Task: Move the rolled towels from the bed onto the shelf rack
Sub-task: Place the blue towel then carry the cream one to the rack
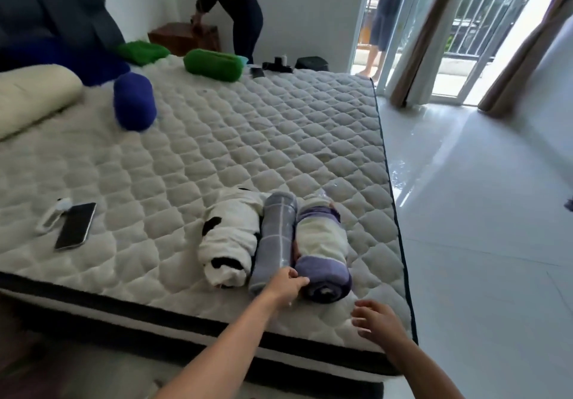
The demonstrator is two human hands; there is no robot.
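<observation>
Left hand reaches in at the bed's near edge, fingertips pinching the near end of the purple-and-cream rolled towel, touching the grey checked rolled towel beside it. Right hand hovers spread, fingers loose, holding nothing, near the bed's near right corner. White-and-black rolled towel lies leftmost of the three, side by side.

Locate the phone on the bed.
Head view: the phone lies face up on the mattress, lower left, beside a small white object, well left of the three rolled towels.
</observation>
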